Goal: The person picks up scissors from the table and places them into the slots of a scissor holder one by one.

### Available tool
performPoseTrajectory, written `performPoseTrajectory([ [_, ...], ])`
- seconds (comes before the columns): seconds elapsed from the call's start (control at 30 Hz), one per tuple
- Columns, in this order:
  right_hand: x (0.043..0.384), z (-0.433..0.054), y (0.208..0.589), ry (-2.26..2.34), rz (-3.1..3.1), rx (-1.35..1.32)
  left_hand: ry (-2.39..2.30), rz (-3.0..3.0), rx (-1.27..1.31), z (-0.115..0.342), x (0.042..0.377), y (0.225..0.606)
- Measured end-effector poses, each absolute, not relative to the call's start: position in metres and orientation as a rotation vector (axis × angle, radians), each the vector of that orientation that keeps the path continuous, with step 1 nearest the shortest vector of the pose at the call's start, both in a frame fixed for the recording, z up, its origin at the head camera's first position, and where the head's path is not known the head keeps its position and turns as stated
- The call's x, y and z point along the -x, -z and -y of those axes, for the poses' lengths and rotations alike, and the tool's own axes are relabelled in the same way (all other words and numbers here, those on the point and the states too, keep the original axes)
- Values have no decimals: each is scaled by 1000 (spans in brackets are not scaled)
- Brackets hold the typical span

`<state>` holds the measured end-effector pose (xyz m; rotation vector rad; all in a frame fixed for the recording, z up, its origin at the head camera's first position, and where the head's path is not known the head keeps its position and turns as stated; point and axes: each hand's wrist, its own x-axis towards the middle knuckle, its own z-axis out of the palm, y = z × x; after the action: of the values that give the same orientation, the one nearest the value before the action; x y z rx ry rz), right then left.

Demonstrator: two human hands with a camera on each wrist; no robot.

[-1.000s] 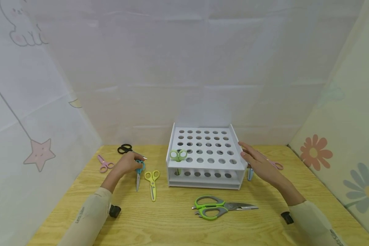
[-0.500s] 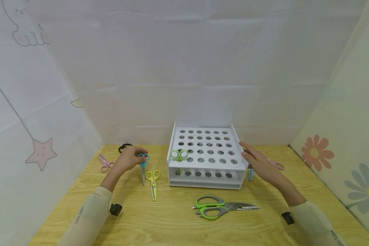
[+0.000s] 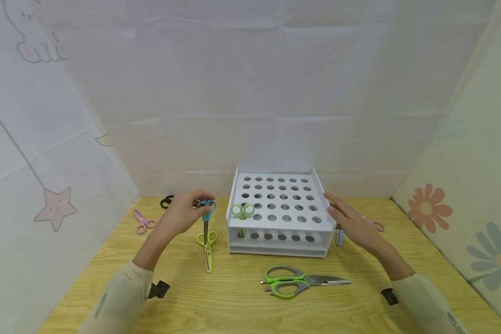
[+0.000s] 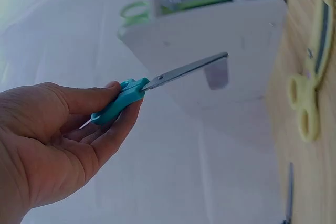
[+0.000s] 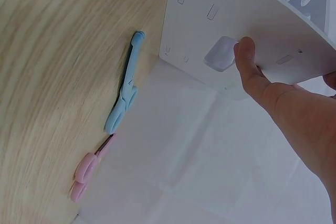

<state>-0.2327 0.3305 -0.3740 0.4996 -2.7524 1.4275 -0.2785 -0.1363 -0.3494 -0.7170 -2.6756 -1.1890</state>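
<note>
My left hand [image 3: 183, 214] pinches the handles of the blue scissors [image 3: 206, 211] between thumb and fingers. In the head view their closed blades point down, above the yellow scissors [image 3: 208, 257]; the left wrist view shows the teal-blue handle [image 4: 122, 100] in the fingertips. Left of the white rack [image 3: 277, 226], the scissors are apart from it. Rows of round holes cover the rack's top, and green scissors [image 3: 242, 211] stand upright in a front-left hole. With fingers mostly straight, my right hand [image 3: 355, 225] rests against the rack's right side panel [image 5: 197, 30], near its cutout.
Large green-and-grey kitchen scissors [image 3: 290, 281] lie in front of the rack. Pink scissors [image 3: 143, 222] and partly hidden black scissors [image 3: 166, 201] lie at left. Light-blue scissors [image 5: 126, 93] and another pink pair [image 5: 86, 171] lie right of the rack. Cloth walls enclose the table [image 3: 234, 308].
My left hand has lifted the blue scissors off the table and moved them right, toward the rack, with the blades swinging to point down. The right hand stays at the rack's side.
</note>
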Motion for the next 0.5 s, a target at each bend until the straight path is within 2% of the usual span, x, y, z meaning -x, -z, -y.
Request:
performPoseTrajectory([
  [0.23, 232, -330, 375, -1436, 2753, -491, 1213, 2578, 797, 123, 255, 330],
  [0.5, 234, -330, 374, -1398, 2765, -472, 1371, 2463, 864, 116, 247, 327],
])
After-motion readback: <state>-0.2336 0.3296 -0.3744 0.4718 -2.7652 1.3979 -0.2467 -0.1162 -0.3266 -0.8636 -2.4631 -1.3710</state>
